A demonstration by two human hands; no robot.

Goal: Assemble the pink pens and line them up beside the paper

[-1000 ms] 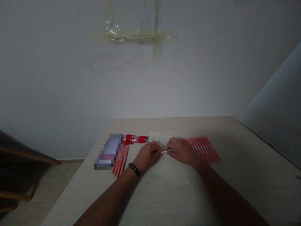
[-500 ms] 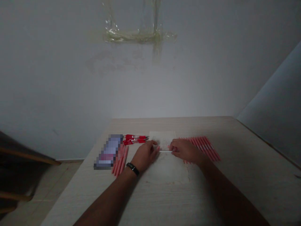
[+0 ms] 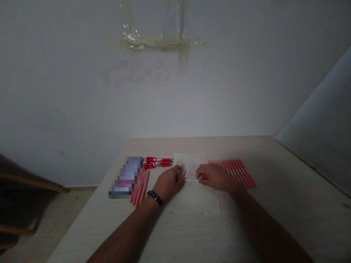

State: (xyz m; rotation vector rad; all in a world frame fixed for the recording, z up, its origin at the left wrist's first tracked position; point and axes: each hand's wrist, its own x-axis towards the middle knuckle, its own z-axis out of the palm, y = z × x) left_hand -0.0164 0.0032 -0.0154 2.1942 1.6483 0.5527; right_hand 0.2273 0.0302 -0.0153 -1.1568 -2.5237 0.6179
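A thin white rod, perhaps a pen refill, spans the gap between my hands, just over a sheet of paper. My left hand has its fingers closed at the rod's left end, with a small pink spot showing at the fingertips. At the other end, my right hand pinches the rod, its fingers curled. Pink pens lie in a slanted row beside my right hand. To the left of my left hand are several more pink pens and a few red pens with clear barrels.
A phone-like device, blurred out, lies at the left of the pale wooden table. The wall rises behind the table and carries strips of clear tape. Wooden bars stand at the lower left.
Both hands and the white rod have shifted slightly toward me. The rod stays between the hands, and the pens lie as before.
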